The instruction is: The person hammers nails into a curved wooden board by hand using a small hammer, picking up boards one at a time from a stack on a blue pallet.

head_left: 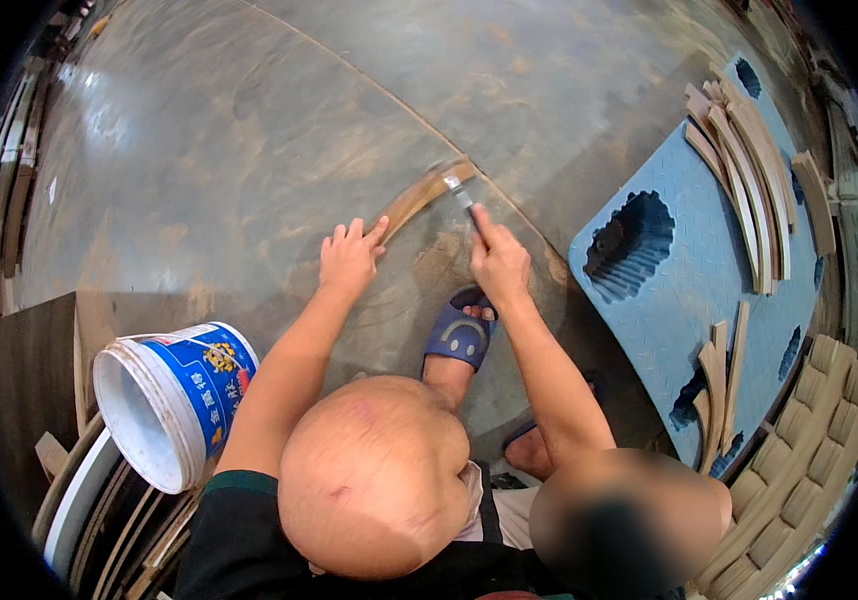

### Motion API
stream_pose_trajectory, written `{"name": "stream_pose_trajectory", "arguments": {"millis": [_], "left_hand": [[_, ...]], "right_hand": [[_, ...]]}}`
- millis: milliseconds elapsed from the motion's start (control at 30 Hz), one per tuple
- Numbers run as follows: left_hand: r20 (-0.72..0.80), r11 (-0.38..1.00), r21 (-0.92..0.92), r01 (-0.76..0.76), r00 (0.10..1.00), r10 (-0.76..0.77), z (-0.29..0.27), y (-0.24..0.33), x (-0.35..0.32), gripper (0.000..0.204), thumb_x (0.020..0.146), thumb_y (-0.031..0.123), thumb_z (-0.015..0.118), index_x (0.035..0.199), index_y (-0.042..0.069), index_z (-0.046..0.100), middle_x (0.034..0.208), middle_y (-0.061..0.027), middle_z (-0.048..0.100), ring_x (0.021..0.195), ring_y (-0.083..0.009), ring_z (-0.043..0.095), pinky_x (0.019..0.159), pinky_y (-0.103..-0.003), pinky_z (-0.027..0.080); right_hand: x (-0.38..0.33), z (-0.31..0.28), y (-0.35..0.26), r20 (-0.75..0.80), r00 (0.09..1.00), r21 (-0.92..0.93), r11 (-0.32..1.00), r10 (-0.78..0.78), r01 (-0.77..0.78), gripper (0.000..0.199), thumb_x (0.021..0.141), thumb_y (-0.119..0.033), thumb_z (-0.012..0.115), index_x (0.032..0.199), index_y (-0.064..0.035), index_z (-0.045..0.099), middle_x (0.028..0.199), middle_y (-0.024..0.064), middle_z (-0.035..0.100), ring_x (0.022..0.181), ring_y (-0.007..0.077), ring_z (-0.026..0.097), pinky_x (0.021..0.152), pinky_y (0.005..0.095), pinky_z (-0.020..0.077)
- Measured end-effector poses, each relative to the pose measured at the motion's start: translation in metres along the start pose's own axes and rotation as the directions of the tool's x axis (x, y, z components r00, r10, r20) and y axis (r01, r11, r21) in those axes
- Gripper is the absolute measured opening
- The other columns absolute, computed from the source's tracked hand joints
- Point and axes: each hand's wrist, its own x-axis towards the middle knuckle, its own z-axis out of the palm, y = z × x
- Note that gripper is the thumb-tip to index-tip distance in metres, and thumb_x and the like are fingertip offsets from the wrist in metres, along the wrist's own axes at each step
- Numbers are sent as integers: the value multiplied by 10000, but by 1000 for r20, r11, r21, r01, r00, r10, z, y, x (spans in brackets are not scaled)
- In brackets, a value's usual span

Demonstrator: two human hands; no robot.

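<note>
Head view: left hand (349, 258) spread flat on curved wooden strip (419, 196); right hand (497, 262) pinching scraper (460, 193); floor (249, 130).

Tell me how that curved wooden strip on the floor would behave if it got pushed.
The curved wooden strip looks thin and flat, so it would probably slide rather than roll. The left hand presses on its near end, likely stopping it skidding on the smooth floor. It seems light and fairly stiff.

Left hand (349, 258) pressing flat on the curved wooden strip (419, 197) on the floor (249, 130), right hand (497, 262) gripping a small scraper (459, 190) against it; white-and-blue bucket (174, 400) lying at left.
</note>
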Motion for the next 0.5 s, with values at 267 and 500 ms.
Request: {"name": "stream_pose_trajectory", "arguments": {"millis": [267, 500], "left_hand": [[50, 999, 14, 32, 998, -33, 1, -8, -4, 618, 1078, 377, 744, 1669, 432, 574, 1254, -36, 612, 1164, -290, 615, 950, -464, 520], [67, 999, 21, 27, 997, -28, 8, -3, 4, 605, 1104, 356, 719, 1681, 431, 554, 1287, -43, 604, 1181, -296, 595, 964, -465, 508]], "right_hand": [[13, -31, -23, 225, 960, 306, 923, 169, -234, 464, 1070, -215, 748, 1526, -160, 690, 891, 216, 741, 869, 409, 772, 782, 499, 584], [20, -6, 40, 487, 762, 715, 306, 427, -629, 476, 1195, -410, 632, 1554, -101, 681, 702, -10, 583, 453, 100, 460, 423, 288, 380]]}}
